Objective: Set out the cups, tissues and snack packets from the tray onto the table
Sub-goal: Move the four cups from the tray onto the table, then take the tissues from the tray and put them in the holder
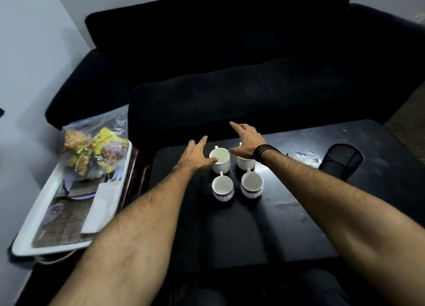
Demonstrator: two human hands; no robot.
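Both bare forearms reach out from the near edge over the dark table [287, 225], which explains the clear space left in front of the person: the setting is being built in the middle.

Nearest stand two white cups, the near-left cup [222, 188] and the near-right cup [251, 185], upright, just apart, handles pointing far. They appear placed as the front row of a square.

Beyond them the left hand [196, 153] rests its fingertips against the left side of the far-left cup [220, 159]; its grip is loose and open, fingers spread, touching rather than clasping. The right hand [247, 142] hovers over the far-right cup [245, 162], fingers splayed wide, holding nothing; it looks like a release or a small nudge to square the row.

To the left, on a separate stand, the white tray [30, 243] carries the folded tissues [102, 204] near its right wall and the bagged snack packets [94, 149] at its far end, so those two steps seem not yet done.

On the right sits a black mesh holder [342, 159], well apart from the cups. The dark sofa [230, 76] lies beyond.
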